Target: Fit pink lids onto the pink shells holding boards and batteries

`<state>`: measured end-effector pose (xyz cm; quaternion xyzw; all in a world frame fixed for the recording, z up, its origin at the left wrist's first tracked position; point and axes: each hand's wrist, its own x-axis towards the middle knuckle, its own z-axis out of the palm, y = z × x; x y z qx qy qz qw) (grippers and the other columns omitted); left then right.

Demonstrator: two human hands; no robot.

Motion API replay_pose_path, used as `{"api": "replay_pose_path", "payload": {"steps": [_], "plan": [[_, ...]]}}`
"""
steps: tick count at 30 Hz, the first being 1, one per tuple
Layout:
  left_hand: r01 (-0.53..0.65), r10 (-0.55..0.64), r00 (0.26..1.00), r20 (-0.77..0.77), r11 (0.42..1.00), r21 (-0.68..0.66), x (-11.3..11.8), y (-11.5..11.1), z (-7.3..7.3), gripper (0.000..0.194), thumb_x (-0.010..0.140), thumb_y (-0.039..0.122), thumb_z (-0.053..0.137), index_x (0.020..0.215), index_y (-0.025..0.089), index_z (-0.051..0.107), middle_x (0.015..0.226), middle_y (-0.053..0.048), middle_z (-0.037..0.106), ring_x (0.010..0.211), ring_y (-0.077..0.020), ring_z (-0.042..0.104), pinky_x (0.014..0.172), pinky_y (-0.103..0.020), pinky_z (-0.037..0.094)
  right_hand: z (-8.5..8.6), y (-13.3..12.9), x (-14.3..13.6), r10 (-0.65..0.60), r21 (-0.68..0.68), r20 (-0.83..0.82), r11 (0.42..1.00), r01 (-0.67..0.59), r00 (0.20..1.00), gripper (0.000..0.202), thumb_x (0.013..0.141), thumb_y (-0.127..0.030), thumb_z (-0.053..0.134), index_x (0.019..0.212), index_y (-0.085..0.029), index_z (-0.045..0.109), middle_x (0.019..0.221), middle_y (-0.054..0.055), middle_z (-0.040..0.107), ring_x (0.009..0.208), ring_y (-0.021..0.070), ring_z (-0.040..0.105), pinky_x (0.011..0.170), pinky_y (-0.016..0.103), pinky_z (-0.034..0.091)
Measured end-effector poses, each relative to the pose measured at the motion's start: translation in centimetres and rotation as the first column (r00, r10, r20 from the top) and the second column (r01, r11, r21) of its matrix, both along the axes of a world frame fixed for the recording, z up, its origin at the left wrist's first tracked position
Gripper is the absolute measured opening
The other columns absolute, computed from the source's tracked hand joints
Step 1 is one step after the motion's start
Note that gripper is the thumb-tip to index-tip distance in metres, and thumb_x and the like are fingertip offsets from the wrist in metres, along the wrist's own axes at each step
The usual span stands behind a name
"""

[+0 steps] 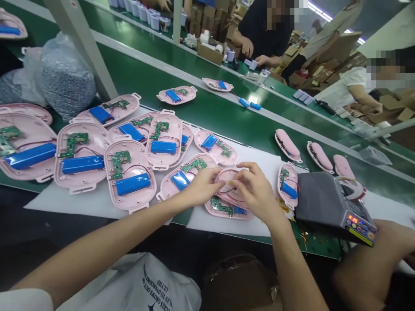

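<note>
A pink plastic shell [227, 176] is held between my two hands, low over the white sheet. My left hand [207, 185] grips its left edge, thumb on top. At its right side my right hand [254, 190] is curled in, with thumb and fingertips near thin wires and a small yellowish patch inside the shell. My fingers hide part of it. Right beneath lies another pink shell [214, 211] with a green circuit board [221, 206] and a blue battery pack [240, 210]. A further open shell [165, 183] rests just left of my left hand.
Several open pink shells [112, 203] with boards and blue packs crowd the left. To the right stands a grey tape dispenser [320, 203] beside another person's arm [372, 259]. A green conveyor [207, 113] runs behind, and co-workers sit across it. A metal post [82, 47] rises at left.
</note>
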<state>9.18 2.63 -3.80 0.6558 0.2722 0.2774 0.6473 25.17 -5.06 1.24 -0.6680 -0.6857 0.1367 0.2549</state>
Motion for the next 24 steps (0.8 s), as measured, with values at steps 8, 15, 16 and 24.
{"api": "replay_pose_path", "payload": {"steps": [8,15,16,24], "plan": [[0.001,-0.003,1.0,0.019,0.997,0.08,0.2,0.5,-1.4,0.018,0.084,0.018,0.056,0.093,0.014,0.07,0.078,-0.003,0.066,0.075,-0.0173,0.06,0.063,-0.025,0.045,-2.0,-0.1,-0.5,-0.059,0.104,0.152,0.994,0.044,0.987,0.015,0.092,-0.03,0.055,0.083,-0.021,0.062,0.111,0.01,0.061,0.105,0.0254,0.06,0.087,0.04,0.049],[-0.005,0.015,0.998,-0.067,0.989,0.149,-0.3,0.2,-1.2,0.013,0.082,0.017,0.059,0.09,0.014,0.069,0.082,-0.003,0.066,0.078,-0.0186,0.06,0.068,-0.027,0.045,-1.3,0.7,-0.3,-0.277,0.159,0.177,0.955,0.25,0.944,0.025,0.077,-0.04,0.071,0.066,-0.021,0.058,0.082,0.005,0.067,0.077,0.0222,0.064,0.073,0.036,0.049],[-0.014,0.028,0.995,-0.091,0.989,0.149,-0.4,0.1,-1.0,0.013,0.082,0.017,0.059,0.091,0.015,0.069,0.085,-0.003,0.067,0.08,-0.0191,0.06,0.069,-0.028,0.045,-1.0,0.8,0.1,-0.335,0.103,0.167,0.941,0.322,0.927,0.03,0.071,-0.044,0.076,0.066,-0.022,0.057,0.077,0.004,0.067,0.071,0.0219,0.064,0.069,0.036,0.048],[0.051,-0.039,0.998,-0.052,0.965,0.256,-0.4,-0.4,-0.4,0.018,0.093,0.028,0.055,0.101,0.015,0.065,0.092,-0.006,0.07,0.086,-0.0203,0.064,0.08,-0.032,0.05,0.0,-1.3,2.0,-0.104,0.084,0.051,0.991,0.099,0.993,0.013,0.085,-0.034,0.063,0.082,-0.021,0.068,0.076,0.002,0.072,0.069,0.0171,0.068,0.065,0.028,0.051]]}}
